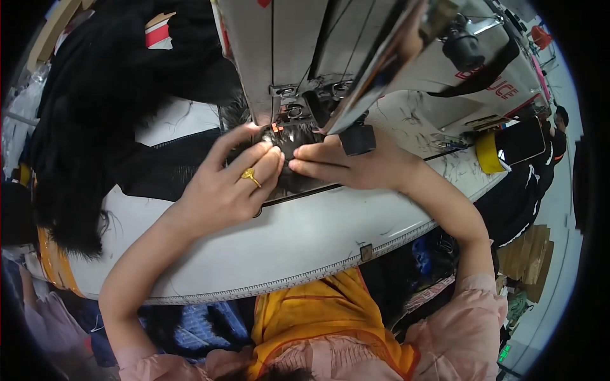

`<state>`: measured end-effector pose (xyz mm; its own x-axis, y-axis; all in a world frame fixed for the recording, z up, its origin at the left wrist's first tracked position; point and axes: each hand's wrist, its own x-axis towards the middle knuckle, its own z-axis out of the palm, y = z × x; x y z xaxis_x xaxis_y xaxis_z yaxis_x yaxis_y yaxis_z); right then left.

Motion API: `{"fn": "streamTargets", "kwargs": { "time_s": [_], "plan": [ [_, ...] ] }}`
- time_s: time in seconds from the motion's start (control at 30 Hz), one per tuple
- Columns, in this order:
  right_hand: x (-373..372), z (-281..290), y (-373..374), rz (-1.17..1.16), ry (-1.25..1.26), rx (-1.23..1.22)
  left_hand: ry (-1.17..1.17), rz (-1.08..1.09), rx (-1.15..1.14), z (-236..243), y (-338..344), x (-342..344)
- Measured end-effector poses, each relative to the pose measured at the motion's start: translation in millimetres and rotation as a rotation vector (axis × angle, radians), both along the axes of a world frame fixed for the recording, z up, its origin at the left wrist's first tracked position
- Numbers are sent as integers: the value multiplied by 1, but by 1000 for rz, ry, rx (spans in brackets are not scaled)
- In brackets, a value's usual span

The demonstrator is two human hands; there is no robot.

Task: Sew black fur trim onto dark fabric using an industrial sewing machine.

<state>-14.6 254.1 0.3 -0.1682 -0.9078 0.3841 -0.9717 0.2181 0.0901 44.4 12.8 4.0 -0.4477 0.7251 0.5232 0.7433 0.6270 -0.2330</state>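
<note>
Touching the black furry fabric (293,140) on the desk (298,235) beneath the sewing machine (255,57), our left hand (222,189) and right hand (373,164) have fingers narrowly parted; undersides hidden, we cannot tell whether they pinch.

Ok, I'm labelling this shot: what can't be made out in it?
In the head view:
Black fabric: partly covered by the left hand.
Right hand: partly hidden behind the black block.
Machine: top cut off by the upper edge.
Lilac garment: blurred, fading into the dark rim.
</note>
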Motion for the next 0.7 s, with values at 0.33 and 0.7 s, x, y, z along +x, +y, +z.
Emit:
{"fn": "streamTargets", "kwargs": {
  "time_s": [0.33,0.7],
  "plan": [
    [1,10,-2,-292,42,302,-155,148,-45,1,2,-3],
    [8,1,-11,-305,-106,170,-281,259,49,1,-1,4]
  ]
}}
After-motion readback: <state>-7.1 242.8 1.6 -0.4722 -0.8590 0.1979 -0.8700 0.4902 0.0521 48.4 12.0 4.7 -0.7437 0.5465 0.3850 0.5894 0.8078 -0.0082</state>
